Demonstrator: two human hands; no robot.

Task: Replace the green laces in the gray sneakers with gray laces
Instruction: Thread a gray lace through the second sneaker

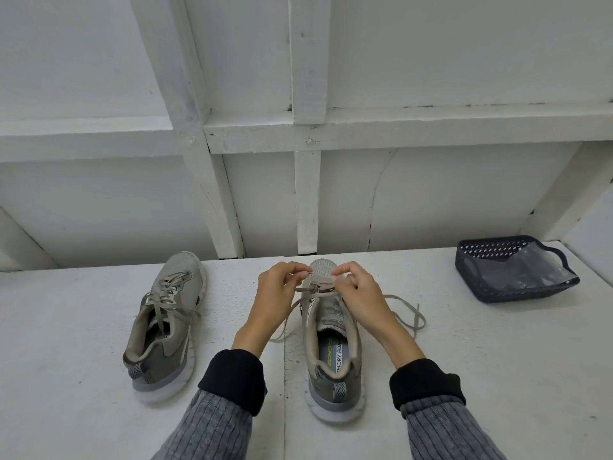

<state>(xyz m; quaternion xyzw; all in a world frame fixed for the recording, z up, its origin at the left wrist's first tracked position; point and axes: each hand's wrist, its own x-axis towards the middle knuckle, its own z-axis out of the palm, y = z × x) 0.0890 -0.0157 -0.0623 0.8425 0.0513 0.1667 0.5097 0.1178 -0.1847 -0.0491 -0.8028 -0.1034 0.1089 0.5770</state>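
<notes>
Two gray sneakers stand on a white table. The left sneaker (166, 323) is fully laced with a gray lace. The right sneaker (331, 343) sits in front of me, its toe pointing away. A gray lace (409, 315) runs through its lowest eyelets only; its loose ends trail off to both sides. My left hand (277, 298) and my right hand (360, 297) hover over the front of this shoe. Each pinches the lace between thumb and fingers near the toe. No green lace is in view.
A dark blue perforated basket (491, 293) holding a clear plastic bag (524, 270) sits at the table's far right. A white wooden wall with beams rises just behind the table's back edge (99, 268).
</notes>
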